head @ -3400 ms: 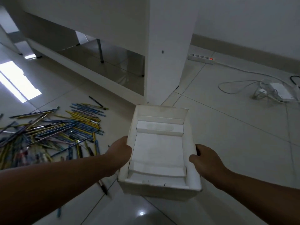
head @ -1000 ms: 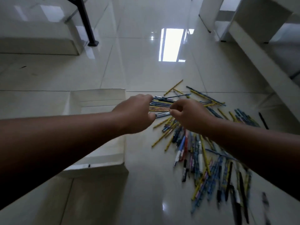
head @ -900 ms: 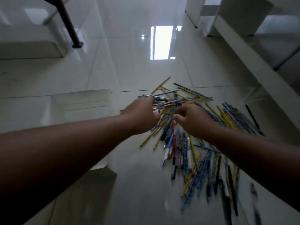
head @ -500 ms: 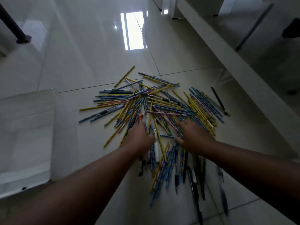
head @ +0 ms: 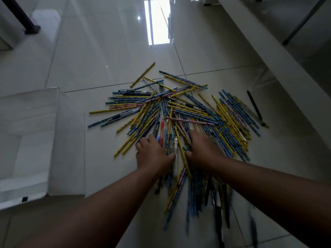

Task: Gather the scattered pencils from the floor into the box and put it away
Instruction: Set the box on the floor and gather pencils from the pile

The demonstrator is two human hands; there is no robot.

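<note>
A large heap of pencils [head: 180,108], mostly yellow and blue with a few pens and a white marker [head: 175,149] mixed in, lies scattered on the glossy tiled floor. My left hand [head: 152,153] and my right hand [head: 204,149] rest palm down on the near middle of the heap, fingers spread over the pencils, thumbs pointing at each other on either side of the marker. Neither hand has lifted anything. The white cardboard box [head: 69,133] stands open on the floor to the left of the heap, its inside partly out of view.
A white shelf unit's base board [head: 279,68] runs diagonally along the right, close to the heap's far-right pencils. A black furniture leg [head: 26,25] stands at the far left. Bare tiles lie beyond the heap.
Both hands let go of the box, reached to the far edge of the heap, then came down onto its near middle. The view swung right, so the box now sits at the left.
</note>
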